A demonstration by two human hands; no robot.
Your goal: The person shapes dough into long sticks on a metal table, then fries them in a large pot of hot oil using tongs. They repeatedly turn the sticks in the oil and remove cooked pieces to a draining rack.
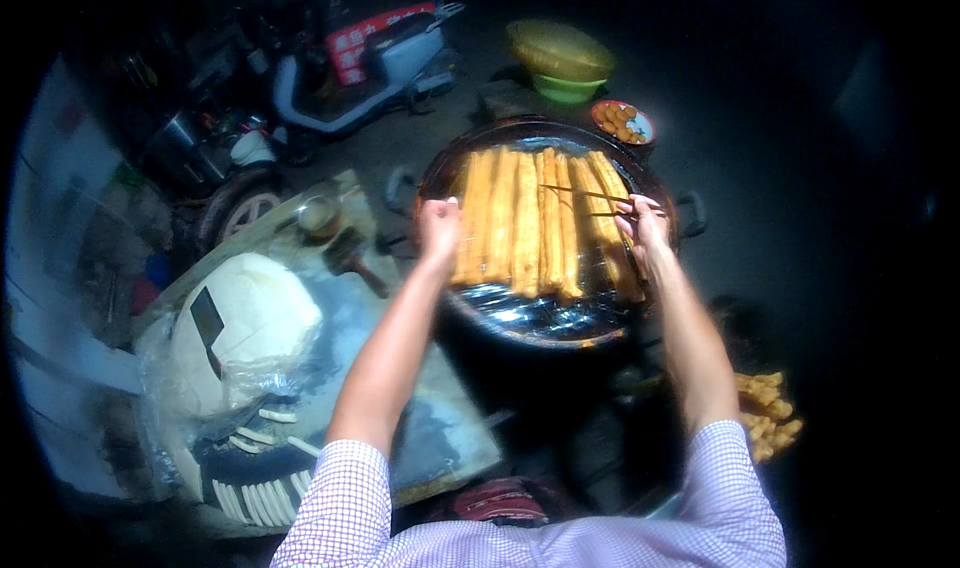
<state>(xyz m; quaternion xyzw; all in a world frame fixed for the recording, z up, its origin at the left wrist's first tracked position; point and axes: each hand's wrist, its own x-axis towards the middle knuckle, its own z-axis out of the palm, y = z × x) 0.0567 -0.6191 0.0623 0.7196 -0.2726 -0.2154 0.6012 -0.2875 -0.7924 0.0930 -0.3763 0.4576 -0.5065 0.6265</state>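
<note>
A row of long golden fried dough sticks lies side by side in a wide round pan of oil. My right hand, over the pan's right part, holds long dark chopsticks that reach leftward across the dough sticks. At the pan's left rim, my left hand has its fingers curled beside the leftmost dough stick; whether it grips anything is hidden.
On the board at left lie a big mound of white dough, a dark-bladed cutter, cut dough strips and a brush. Beyond the pan are a plate, stacked basins and a scooter. Fried dough sits at right.
</note>
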